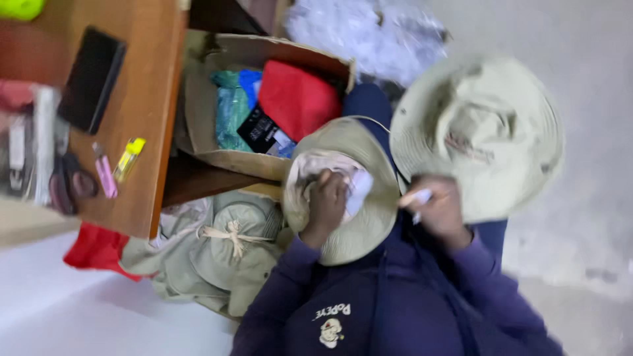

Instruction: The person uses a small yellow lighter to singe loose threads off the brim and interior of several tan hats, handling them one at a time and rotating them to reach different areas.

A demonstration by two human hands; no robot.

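Left hand (328, 198) presses white paper (359, 188) into the upturned khaki bucket hat (359, 227), stuffing its crown; right hand (438, 207), grip closed, pinches the second hat (481, 132) brim, keeping it lifted centre-right.

Garment workshop: hat pile (224, 247), clothes carton (217, 105), wooden worktable (148, 99).

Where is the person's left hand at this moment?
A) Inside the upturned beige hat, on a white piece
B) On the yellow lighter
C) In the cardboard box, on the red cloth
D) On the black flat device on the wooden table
A: the left hand reaches into the crown of the upturned beige hat, its fingers touching a white piece inside, away from table and box.
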